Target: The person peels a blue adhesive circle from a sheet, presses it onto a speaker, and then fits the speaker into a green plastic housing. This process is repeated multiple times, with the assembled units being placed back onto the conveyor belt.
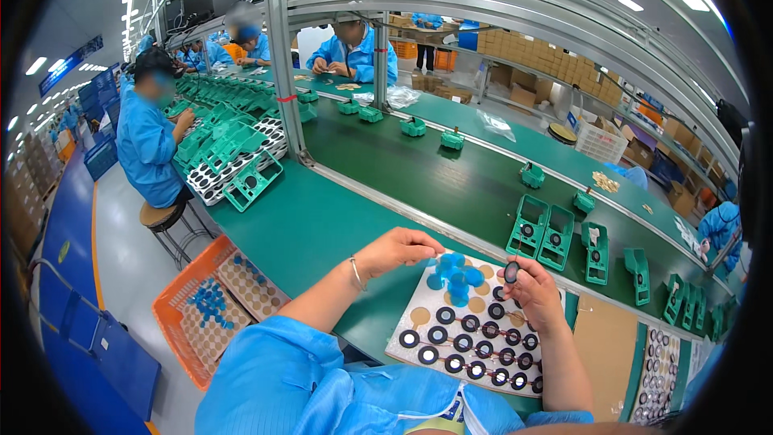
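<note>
My right hand (pixel 533 294) pinches a small round black-rimmed disc (pixel 511 272) with a greyish centre, held up over a white foam tray (pixel 409 338). My left hand (pixel 403 250) is closed, thumb and fingertips together, just left of a loose pile of translucent blue round films (pixel 457 278). Whatever its fingertips hold, if anything, is too small to make out. In the tray, rows of similar black-rimmed discs (pixel 462 342) with pale centres and thin reddish wires fill the near part. Tan round spots (pixel 420 316) show at its far left.
An orange crate (pixel 173 330) with trays and blue films stands at lower left. Beyond the metal rail, green housings (pixel 555 238) lie on the conveyor (pixel 362 145). Right of my tray are a brown cardboard sheet (pixel 600 346) and another disc tray (pixel 656 370). A co-worker (pixel 149 137) sits at left by heaped green housings.
</note>
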`<state>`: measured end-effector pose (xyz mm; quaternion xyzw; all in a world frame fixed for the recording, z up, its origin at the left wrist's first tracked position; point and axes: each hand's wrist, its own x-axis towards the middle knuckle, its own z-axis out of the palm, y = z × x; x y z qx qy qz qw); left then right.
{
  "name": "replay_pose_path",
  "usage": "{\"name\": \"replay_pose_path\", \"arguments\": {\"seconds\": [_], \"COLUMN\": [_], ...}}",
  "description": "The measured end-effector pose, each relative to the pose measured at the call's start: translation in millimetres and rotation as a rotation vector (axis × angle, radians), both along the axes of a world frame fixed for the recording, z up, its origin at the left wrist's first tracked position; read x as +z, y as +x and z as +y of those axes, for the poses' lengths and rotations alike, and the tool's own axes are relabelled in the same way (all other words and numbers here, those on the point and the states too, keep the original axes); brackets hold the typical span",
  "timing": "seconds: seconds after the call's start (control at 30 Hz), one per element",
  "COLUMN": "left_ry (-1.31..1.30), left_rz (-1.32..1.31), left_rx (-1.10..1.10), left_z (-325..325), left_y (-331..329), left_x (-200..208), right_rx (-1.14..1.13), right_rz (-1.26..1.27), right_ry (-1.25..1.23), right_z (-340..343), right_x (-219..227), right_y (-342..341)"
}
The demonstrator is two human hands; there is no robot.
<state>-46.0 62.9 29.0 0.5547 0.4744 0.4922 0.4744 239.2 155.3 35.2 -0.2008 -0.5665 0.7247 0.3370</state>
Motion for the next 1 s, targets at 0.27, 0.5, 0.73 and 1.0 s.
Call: {"name": "replay_pose_path", "arguments": {"seconds": [0.27,0.5,0.73,1.0], "left_ry": [0.145,0.073,-0.315,-0.497], "left_rz": [0.195,1.208,1.529,1.191], "left_rx": [0.629,1.402,1.517,1.322], "left_z": [-29,-82,-108,-97], "left_y": [-102,-247,-310,-304], "left_x": [-24,-51,-59,-28], "right_rx": [-0.010,-0.050,-0.026,-0.050], "right_rz": [0.038,0.021,-0.044,-0.056], "right_ry": [-0.005,0.023,0.105,0.114], "right_z": [-6,-2,-2,-11], "right_x": [5,1,21,27], "right_y": [1,4,-12,-25]}}
